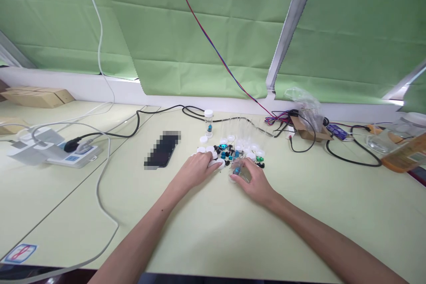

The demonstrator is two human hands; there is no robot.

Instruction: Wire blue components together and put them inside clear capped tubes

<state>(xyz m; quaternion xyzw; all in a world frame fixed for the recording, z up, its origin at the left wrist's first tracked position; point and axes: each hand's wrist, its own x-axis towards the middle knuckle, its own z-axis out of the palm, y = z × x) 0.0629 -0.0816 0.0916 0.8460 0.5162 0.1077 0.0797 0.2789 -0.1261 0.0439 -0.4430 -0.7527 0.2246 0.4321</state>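
My right hand (pixel 254 182) is closed round a small clear plastic jar (pixel 235 173) that has a blue piece inside; it is close to the table top. My left hand (pixel 199 168) rests among white round lids (pixel 219 163), its fingers curled and its thumb beside one lid, which it seems to pinch. Between and beyond the hands lies a pile of small blue and black parts (pixel 223 147), with a green part (pixel 260 159) at its right. Clear jars (pixel 241 128) stand behind the pile. A lidded jar (pixel 208 122) with a blue piece inside stands upright at the back.
A phone (pixel 163 151) lies left of my left hand. Farther left is a power strip (pixel 78 153) with plugs and white cables. At the right stand an open cardboard box (pixel 311 131), black cable loops and an orange-labelled bottle (pixel 406 155). Cardboard boxes (pixel 36 96) sit far left.
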